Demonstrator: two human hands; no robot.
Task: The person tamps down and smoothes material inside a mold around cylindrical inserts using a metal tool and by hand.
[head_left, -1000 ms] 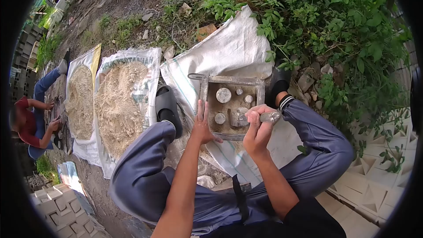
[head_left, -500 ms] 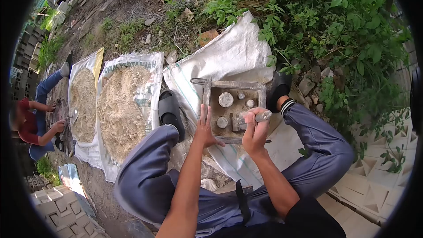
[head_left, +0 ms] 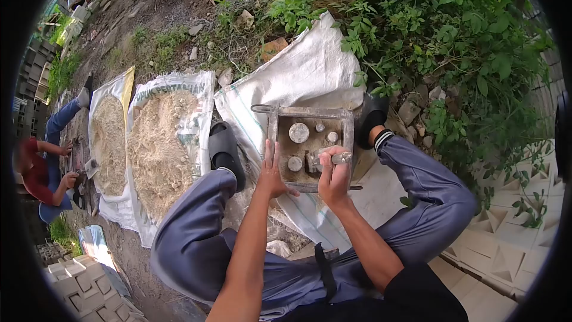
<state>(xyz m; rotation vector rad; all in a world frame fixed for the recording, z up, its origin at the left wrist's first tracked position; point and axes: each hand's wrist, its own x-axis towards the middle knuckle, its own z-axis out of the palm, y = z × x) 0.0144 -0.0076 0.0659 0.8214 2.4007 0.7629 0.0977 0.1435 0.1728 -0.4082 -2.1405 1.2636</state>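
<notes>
A rectangular frame [head_left: 310,111] lies on a white woven sack [head_left: 310,59] between my feet. Inside it are several round pale pieces, the largest a disc [head_left: 299,133] near its upper left. My left hand [head_left: 273,177] rests with fingers spread on the frame's near left corner, holding nothing. My right hand [head_left: 335,182] is wrapped round a grey, dust-covered tool [head_left: 341,158] over the lower right part of the frame. Beneath that hand, a blocky piece is partly hidden.
Two sacks with heaped sandy material [head_left: 164,137] lie at the left. Beyond them sits another person [head_left: 44,170] holding a trowel-like tool [head_left: 91,168]. Leafy plants [head_left: 441,42] and stones border the right. Patterned pale blocks [head_left: 506,244] stand at the lower right.
My right hand and its tool have shifted slightly left relative to the frame. The camera view has shifted a little. The other person's tool has moved near the sandy heap.
</notes>
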